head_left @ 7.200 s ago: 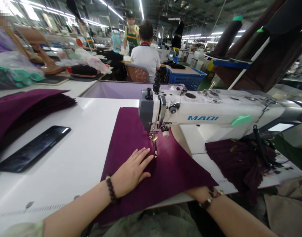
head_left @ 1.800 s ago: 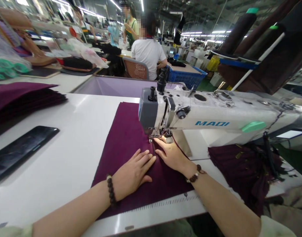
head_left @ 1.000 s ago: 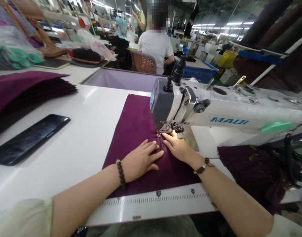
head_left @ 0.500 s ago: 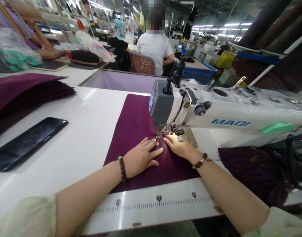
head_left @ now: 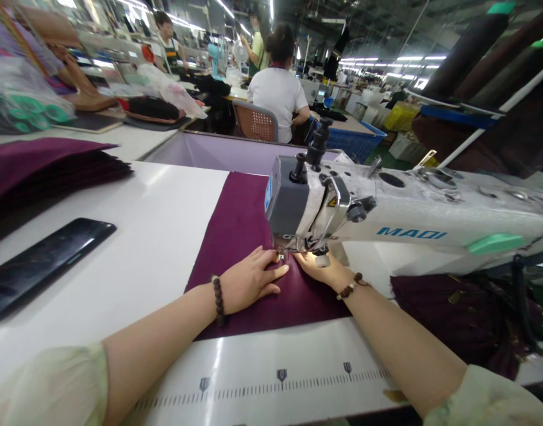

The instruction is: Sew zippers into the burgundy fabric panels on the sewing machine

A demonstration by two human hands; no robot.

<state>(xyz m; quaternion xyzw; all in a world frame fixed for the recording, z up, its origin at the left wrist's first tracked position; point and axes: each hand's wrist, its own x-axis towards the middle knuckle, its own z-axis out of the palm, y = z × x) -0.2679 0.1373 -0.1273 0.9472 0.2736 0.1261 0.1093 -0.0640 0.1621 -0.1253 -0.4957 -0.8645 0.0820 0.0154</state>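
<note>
A sheet of dark purple cloth (head_left: 227, 228) lies on the white table, passing beneath the head of a sewing machine (head_left: 293, 195). My left hand (head_left: 249, 278) rests on the cloth just left of the presser foot (head_left: 281, 257), its fingers spread and lying flat. To the right of the foot, my right hand (head_left: 322, 269) lies on the cloth with fingers stretched toward the needle area. Parts of the machine hide some of its fingers. The cloth bulges slightly between the two hands.
A black phone (head_left: 49, 263) and stacked purple cloth pieces (head_left: 54, 168) occupy the left side. More dark purple cloth with zippers (head_left: 453, 313) sits at right. A ruler strip (head_left: 254, 390) runs along the front edge. Ahead, a person in white (head_left: 278, 94) sits facing away.
The cloth has slid away from me under the presser foot; its front edge is farther from the ruler strip. Both hands have moved forward with it. The view has tilted up a little.
</note>
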